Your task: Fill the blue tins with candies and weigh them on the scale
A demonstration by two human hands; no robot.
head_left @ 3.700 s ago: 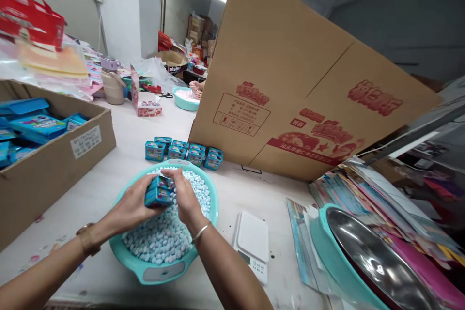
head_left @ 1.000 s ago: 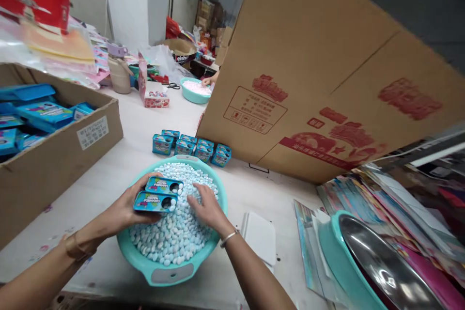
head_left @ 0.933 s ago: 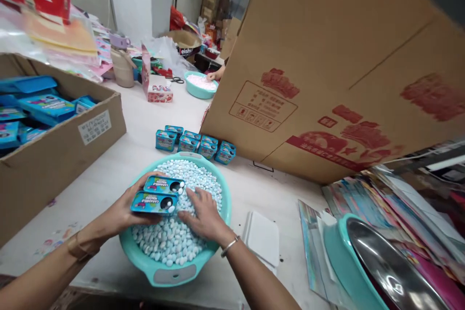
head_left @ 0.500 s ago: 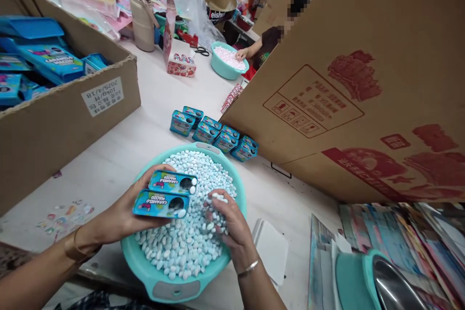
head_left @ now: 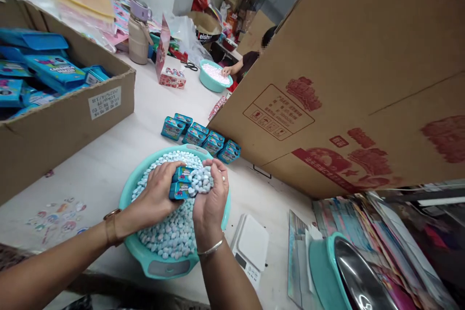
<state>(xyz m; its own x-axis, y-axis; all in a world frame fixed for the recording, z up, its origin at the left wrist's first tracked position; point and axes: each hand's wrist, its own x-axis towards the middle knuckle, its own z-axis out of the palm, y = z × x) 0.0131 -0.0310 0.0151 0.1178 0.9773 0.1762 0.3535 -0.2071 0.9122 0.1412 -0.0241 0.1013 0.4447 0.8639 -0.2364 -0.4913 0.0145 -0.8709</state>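
Observation:
A teal basin (head_left: 160, 265) full of small pale-blue candies (head_left: 170, 232) sits on the white table in front of me. My left hand (head_left: 156, 196) is closed around two small blue candy boxes (head_left: 180, 183), held one above the other over the basin. My right hand (head_left: 210, 193) is cupped, palm up, with a heap of the candies (head_left: 201, 180) in it, pressed against the right end of the boxes. Both wrists carry bracelets.
Several filled blue boxes (head_left: 199, 138) stand in a row behind the basin. A small white scale (head_left: 250, 247) lies to the right. A large tilted carton (head_left: 348, 87) rises at right, an open carton of blue packs (head_left: 65, 111) at left. Another person's hand (head_left: 228, 70) rests at a far basin.
My right hand has scooped candies out of the basin and lifted them against the boxes. My left hand has tilted the boxes toward it. The camera view has shifted.

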